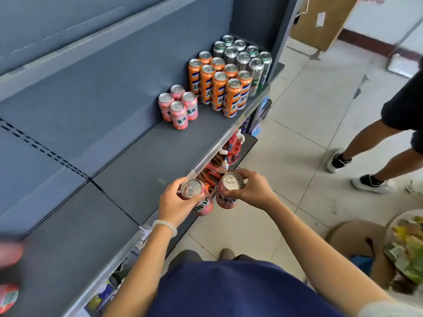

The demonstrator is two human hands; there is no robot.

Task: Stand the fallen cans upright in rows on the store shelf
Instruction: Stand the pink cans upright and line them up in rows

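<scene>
- Hands at the near edge of the dark grey metal shelf (142,161): left hand (175,202) grips one upright pink drink can (201,202), right hand (250,189) grips another pink can (226,195)
- Four matching pink cans (178,106) stand upright farther along, left of orange cans (219,86)

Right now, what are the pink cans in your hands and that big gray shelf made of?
The two pink cans, one in the left hand and one in the right hand, look like thin metal: the left can and right can have shiny silver tops with pull tabs, and glossy printed sides. The shelf looks like painted sheet metal, matte dark gray, though I can't be sure.
</scene>
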